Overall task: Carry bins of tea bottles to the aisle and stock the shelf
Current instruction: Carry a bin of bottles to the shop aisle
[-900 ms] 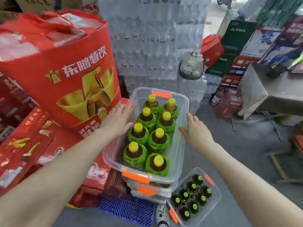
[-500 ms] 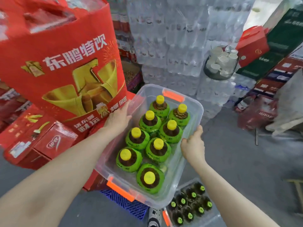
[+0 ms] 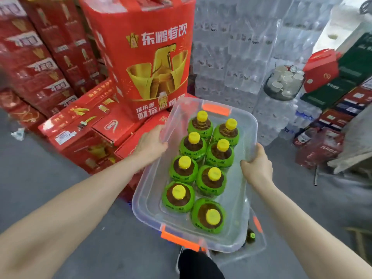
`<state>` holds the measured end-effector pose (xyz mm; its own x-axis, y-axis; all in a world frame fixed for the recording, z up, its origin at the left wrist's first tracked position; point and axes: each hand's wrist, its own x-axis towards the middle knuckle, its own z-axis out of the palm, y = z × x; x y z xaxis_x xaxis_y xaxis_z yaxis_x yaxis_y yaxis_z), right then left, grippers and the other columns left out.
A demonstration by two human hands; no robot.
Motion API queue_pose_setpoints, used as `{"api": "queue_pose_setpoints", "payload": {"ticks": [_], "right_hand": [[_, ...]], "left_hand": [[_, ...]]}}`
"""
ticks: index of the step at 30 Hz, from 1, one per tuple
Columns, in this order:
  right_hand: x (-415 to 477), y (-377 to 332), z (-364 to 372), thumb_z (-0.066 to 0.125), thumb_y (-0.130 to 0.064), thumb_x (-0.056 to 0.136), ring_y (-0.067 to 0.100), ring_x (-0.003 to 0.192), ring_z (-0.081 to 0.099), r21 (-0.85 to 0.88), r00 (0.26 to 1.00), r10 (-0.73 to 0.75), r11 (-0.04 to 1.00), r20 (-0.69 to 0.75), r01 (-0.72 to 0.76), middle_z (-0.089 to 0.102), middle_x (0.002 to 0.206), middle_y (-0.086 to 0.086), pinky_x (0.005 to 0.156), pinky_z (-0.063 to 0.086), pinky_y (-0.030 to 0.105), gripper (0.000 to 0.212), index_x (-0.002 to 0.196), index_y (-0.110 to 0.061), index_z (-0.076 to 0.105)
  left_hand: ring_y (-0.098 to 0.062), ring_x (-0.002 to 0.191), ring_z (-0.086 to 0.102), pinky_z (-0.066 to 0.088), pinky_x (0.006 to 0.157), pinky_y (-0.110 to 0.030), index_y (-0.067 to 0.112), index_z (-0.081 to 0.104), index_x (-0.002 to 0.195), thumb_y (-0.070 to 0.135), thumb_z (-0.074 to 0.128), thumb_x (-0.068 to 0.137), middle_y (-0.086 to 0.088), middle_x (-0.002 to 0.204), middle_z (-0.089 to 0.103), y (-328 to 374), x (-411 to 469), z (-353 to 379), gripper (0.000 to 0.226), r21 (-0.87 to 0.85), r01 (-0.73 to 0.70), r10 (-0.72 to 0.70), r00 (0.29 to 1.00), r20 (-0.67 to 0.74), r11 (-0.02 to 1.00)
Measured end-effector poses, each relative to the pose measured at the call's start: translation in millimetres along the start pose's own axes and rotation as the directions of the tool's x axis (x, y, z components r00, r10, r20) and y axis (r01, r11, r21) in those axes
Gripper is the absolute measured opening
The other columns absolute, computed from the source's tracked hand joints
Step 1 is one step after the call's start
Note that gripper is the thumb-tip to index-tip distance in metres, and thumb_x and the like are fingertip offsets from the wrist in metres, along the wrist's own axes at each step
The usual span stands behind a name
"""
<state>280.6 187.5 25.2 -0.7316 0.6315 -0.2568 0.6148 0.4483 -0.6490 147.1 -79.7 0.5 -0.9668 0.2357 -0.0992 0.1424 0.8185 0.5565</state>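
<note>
A clear plastic bin (image 3: 150, 190) with orange end handles hangs in the air in front of me. Inside stand several tea bottles (image 3: 211, 179) with green labels and yellow caps, upright in two rows. My left hand (image 3: 152, 142) grips the bin's left rim, fingers curled over the edge. My right hand (image 3: 256, 167) grips the right rim the same way. Both arms are stretched forward.
A second clear bin (image 3: 256, 246) with dark bottles lies on the floor below, mostly hidden. Red drink cartons (image 3: 145, 57) are stacked left and ahead, shrink-wrapped water packs (image 3: 241, 53) behind. A bowl of white cups (image 3: 284, 83) and more boxes stand right. Grey floor lies left.
Both hands closed on the bin's rims and raised it off the stack below. The bin now hangs free, nearer to me, and the view has swung left.
</note>
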Motion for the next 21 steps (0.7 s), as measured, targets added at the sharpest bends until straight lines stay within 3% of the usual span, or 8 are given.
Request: {"api": "queue_pose_setpoints", "payload": {"ticks": [6,10,13,16,19,21], "right_hand": [[-115.8,30.4,16.1,0.056,-0.009,0.083,0.034,0.105,0.051,-0.035,0.996,-0.075,0.997,0.042,0.076,0.058,0.100,0.005,0.089,0.046,0.039,0.053,0.131,-0.027,0.047],[-185.1,65.0,51.8,0.057,-0.011,0.084,0.036,0.105,0.054,-0.085,0.981,-0.089,0.991,0.172,0.104,0.062,0.109,0.012,0.085,0.047,0.039,0.057,0.138,-0.026,0.043],[-218.0,85.8,91.7,0.057,-0.011,0.085,0.035,0.101,0.057,-0.143,0.943,-0.113,0.976,0.314,0.165,0.064,0.105,0.013,0.076,0.043,0.035,0.059,0.139,-0.025,0.039],[-245.3,98.9,137.7,0.057,-0.010,0.085,0.038,0.102,0.058,-0.180,0.875,-0.138,0.952,0.465,0.246,0.065,0.101,0.013,0.078,0.046,0.038,0.063,0.142,-0.023,0.036],[-273.7,99.9,180.8,0.058,-0.009,0.084,0.042,0.102,0.059,-0.220,0.794,-0.199,0.897,0.574,0.384,0.066,0.105,0.019,0.081,0.045,0.040,0.063,0.142,-0.020,0.035],[-295.7,91.2,210.9,0.058,-0.008,0.084,0.044,0.099,0.059,-0.220,0.714,-0.252,0.839,0.653,0.497,0.066,0.104,0.021,0.082,0.045,0.042,0.062,0.140,-0.019,0.036]], "left_hand": [[-0.038,0.113,0.061,0.044,0.092,-0.039,0.012,0.053,0.140,0.014,0.066,0.078,-0.018,0.124,0.066,-54.0,-133.5,-13.4,0.063,-0.068,0.037,-0.039,0.999,-0.032,0.997],[-0.038,0.096,0.064,0.045,0.079,-0.038,0.016,0.060,0.130,0.019,0.063,0.073,-0.015,0.105,0.070,-109.4,-235.6,-6.2,0.057,-0.165,0.150,-0.161,0.985,-0.056,0.975],[-0.037,0.089,0.065,0.047,0.073,-0.037,0.015,0.061,0.128,0.027,0.053,0.064,-0.010,0.092,0.068,-153.2,-304.8,2.0,0.065,-0.234,0.272,-0.288,0.957,-0.038,0.934],[-0.035,0.092,0.065,0.035,0.068,-0.028,0.013,0.058,0.134,0.020,0.062,0.075,-0.013,0.095,0.069,-190.7,-373.2,14.1,0.060,-0.221,0.466,-0.486,0.873,-0.042,0.857],[-0.039,0.095,0.065,0.041,0.073,-0.034,0.013,0.055,0.136,0.025,0.057,0.071,-0.019,0.099,0.071,-220.2,-445.3,26.6,0.066,-0.252,0.595,-0.630,0.771,-0.089,0.763],[-0.041,0.097,0.064,0.044,0.077,-0.037,0.010,0.053,0.137,0.014,0.062,0.079,-0.023,0.104,0.069,-240.9,-491.4,36.2,0.059,-0.313,0.677,-0.732,0.674,-0.099,0.666]]}}
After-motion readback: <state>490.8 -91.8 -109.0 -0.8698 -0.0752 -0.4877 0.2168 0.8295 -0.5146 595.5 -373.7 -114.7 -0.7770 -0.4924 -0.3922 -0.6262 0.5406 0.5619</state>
